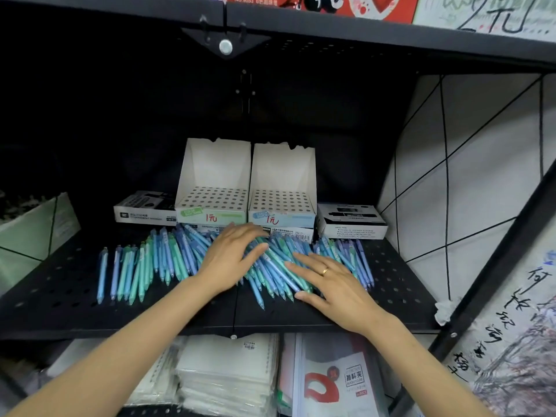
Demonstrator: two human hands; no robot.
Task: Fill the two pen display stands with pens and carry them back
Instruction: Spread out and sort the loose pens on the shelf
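On the far left of the black perforated shelf (75,296) the pens (141,266) lie loosely fanned, tips toward the near edge, some spaced apart from the main heap. These outliers are the likeliest to go astray: a sideways sweep could roll them over the near lip onto the packets stacked on the shelf below.

Moving right, the left hand (231,260) lies flat on the heap with fingers straight and spread, pressing on pens rather than grasping any. Behind it stands the left display stand (212,203), its holed top empty, with the right display stand (282,206) touching it on its right, also empty. Both seem to sit on flat boxes rather than on the shelf itself, so a push from the hands as they gather pens could shift or tip them backward. A flat marker box (144,210) lies to the left of the stands and another (352,221) to their right.

Further right, the right hand (328,281), wearing a ring, rests on the pens with fingers extended and loose, holding nothing. The heap under it is crossed and tangled; raking it with flat palms may scatter pens toward the near edge. The holes look narrow, so pushing in several pens at once could jam them.
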